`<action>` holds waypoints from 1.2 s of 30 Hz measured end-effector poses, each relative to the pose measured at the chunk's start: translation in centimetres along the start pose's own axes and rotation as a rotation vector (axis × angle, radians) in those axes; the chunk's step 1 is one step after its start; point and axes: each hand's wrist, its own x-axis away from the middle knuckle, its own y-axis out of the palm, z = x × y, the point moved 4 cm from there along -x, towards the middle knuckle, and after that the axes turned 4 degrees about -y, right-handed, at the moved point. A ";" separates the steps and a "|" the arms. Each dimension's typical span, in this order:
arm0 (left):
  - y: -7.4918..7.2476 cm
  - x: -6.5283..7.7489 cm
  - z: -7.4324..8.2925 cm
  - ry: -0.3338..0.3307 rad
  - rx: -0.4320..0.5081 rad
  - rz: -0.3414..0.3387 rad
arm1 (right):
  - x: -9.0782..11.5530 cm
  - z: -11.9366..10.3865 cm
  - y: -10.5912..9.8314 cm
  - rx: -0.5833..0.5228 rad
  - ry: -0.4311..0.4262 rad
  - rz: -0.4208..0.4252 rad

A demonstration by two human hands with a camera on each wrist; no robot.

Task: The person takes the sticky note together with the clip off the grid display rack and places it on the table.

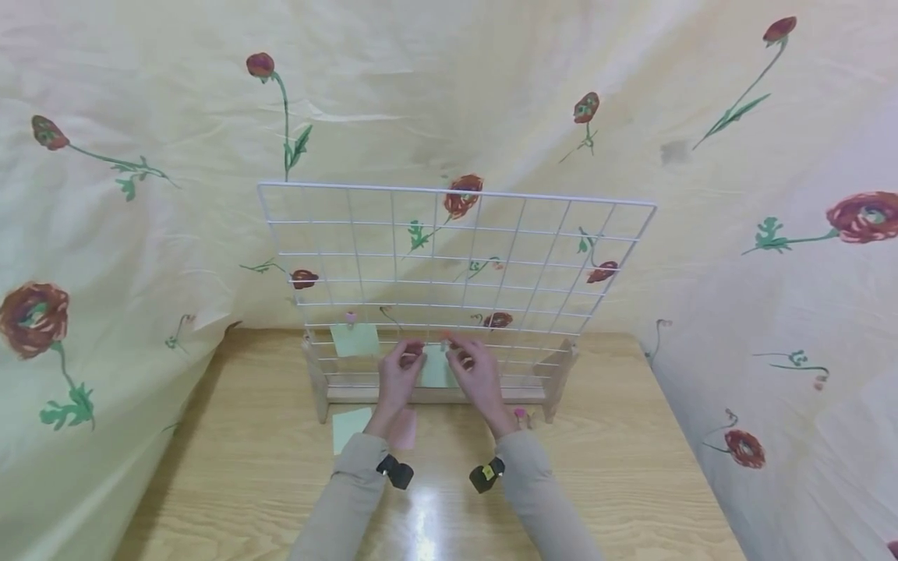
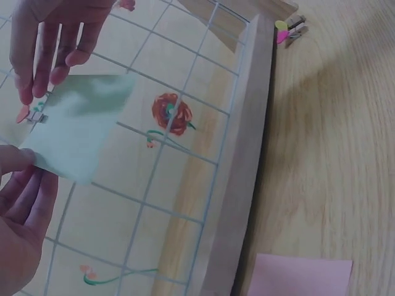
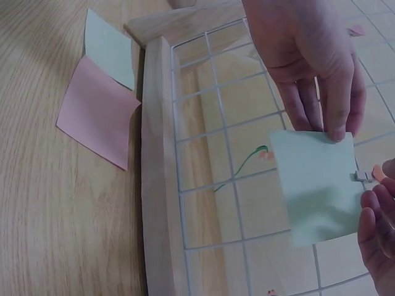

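Observation:
A pale green paper note lies against the white wire grid, held at its upper edge by a small clothespin with an orange tip. My left hand pinches the note's left edge between thumb and fingers. My right hand is at the note's upper right, its relaxed fingertips right beside the clothespin's orange tip. Farther left on the grid, another green note hangs from a pink-topped clothespin.
The grid stands in a wooden base on the wooden table. In front, left, lie a loose green note and a pink note. Spare clothespins rest by the base's right end. Flowered cloth surrounds the table.

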 end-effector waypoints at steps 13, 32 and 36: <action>-0.8 0.6 -1.0 0.239 -0.206 0.000 | 0.1 -1.1 1.9 0.018 0.042 0.039; -0.8 -0.4 -0.2 0.230 -0.175 0.030 | -1.6 -0.6 1.7 0.089 0.059 -0.011; -0.7 -0.4 -0.3 0.172 -0.165 0.042 | -1.8 -0.4 1.4 0.106 0.012 -0.051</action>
